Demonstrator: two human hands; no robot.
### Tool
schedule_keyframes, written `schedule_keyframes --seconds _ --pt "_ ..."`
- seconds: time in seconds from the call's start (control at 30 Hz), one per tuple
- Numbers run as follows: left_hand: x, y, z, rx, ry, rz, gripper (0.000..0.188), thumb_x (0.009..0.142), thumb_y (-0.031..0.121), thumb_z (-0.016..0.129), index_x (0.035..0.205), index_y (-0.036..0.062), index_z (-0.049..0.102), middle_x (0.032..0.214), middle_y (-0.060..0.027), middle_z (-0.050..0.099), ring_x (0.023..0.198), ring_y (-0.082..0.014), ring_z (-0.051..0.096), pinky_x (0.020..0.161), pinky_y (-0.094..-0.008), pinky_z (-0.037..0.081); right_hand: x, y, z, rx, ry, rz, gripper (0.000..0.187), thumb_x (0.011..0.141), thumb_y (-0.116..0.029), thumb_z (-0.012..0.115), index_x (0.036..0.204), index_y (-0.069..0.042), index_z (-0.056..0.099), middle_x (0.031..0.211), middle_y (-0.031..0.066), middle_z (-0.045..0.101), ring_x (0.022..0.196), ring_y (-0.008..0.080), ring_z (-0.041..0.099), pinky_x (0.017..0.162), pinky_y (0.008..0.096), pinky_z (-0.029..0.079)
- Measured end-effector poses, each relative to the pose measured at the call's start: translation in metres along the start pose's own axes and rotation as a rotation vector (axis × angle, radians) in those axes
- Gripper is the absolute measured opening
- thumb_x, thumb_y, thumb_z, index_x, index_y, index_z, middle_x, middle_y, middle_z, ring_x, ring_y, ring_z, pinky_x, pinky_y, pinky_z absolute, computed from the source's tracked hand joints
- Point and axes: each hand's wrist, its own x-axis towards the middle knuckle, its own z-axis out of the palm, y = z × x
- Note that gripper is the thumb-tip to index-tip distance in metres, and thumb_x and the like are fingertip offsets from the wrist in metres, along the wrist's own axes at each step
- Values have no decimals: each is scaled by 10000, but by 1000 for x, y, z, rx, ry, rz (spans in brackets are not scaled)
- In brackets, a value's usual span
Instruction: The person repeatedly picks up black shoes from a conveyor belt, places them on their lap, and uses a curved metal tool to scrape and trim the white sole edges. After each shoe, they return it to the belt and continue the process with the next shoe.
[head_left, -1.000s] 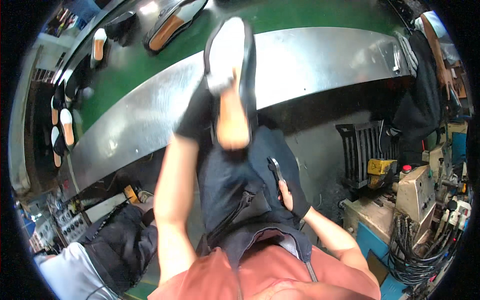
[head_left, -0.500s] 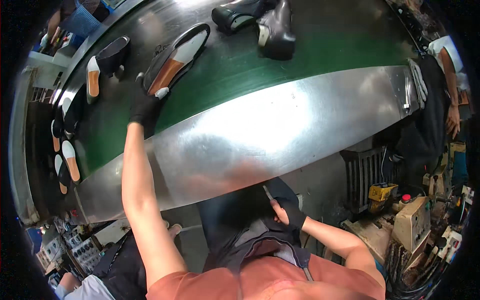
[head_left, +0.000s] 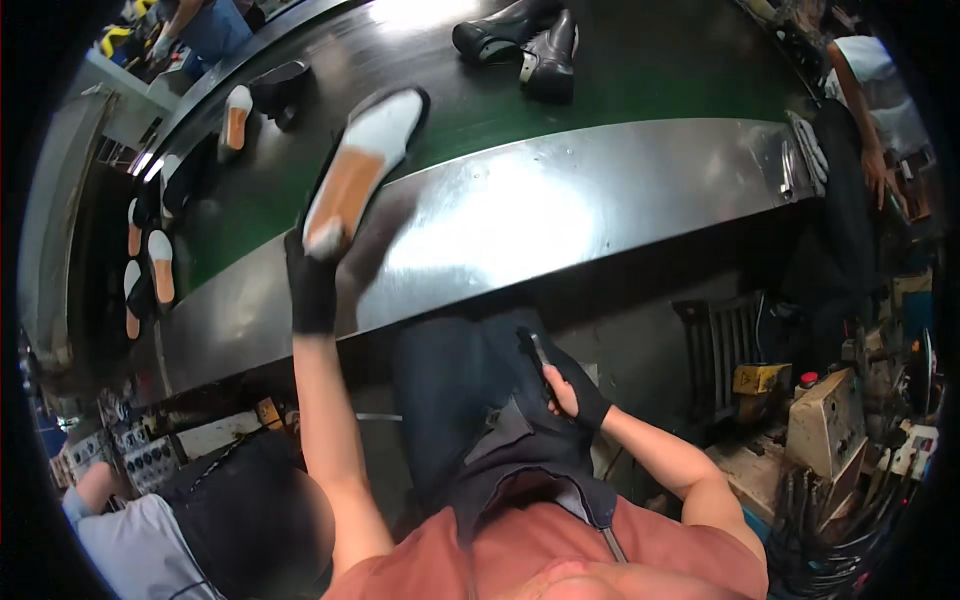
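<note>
My left hand, in a black glove with the fingers partly bare, grips a dark shoe by its heel end. The shoe is raised over the near metal ledge, its white and tan underside facing up and its toe pointing away to the right. Low in front of my lap, my right hand, also gloved, is closed round a slim dark tool with a grey edge; its exact kind is unclear. Beyond, on the green belt, lie a pair of dark shoes and another black shoe.
Several more shoes line the belt's far left. The shiny metal ledge runs along my side. A person in a dark cap is at lower left, and another person's arm shows at right. Machinery with a red button stands lower right.
My left hand has drawn the shoe off the belt toward me, turning its underside further up. The right hand keeps the tool near my lap, and the tool now shows more.
</note>
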Motion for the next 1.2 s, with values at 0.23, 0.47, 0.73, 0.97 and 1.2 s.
schedule_keyframes --seconds 0.23,0.47,0.73,0.97,1.2 --pt "-223 36 -70 268 -85 254 588 668 309 808 1146 56 577 1177 -118 574 1128 -283 561 984 -419 452 -71 5 22 164 131 85 443 1004 -442 384 989 -31 548 662 39 553 547 117 578 525 264 482" --pt "-223 25 38 212 -309 287 386 674 186 773 994 18 636 1117 -146 610 1118 -294 562 988 -397 412 -113 -63 39 31 14 -63 462 1007 -396 418 814 -6 574 681 66 615 609 119 594 589 279 487" --pt "-181 -24 64 -76 -553 134 512 906 512 516 990 25 649 1077 -98 615 1104 -254 535 1016 -388 361 -81 -35 76 250 -333 -103 464 1035 -368 329 1258 5 493 1159 91 571 1026 168 542 942 308 398" --pt "-194 -9 64 3 -478 177 814 914 687 216 922 9 667 1032 -125 624 1119 -270 526 1023 -407 346 -82 -65 96 895 -557 36 535 1030 -358 310 1403 23 344 1337 222 494 1265 364 465 1104 416 323" --pt "-204 3 66 94 -464 264 716 929 616 261 885 25 664 992 -101 619 1068 -272 534 996 -392 354 -91 -52 76 515 -478 20 438 1036 -356 330 1208 1 518 1179 144 599 1082 198 560 949 317 416"
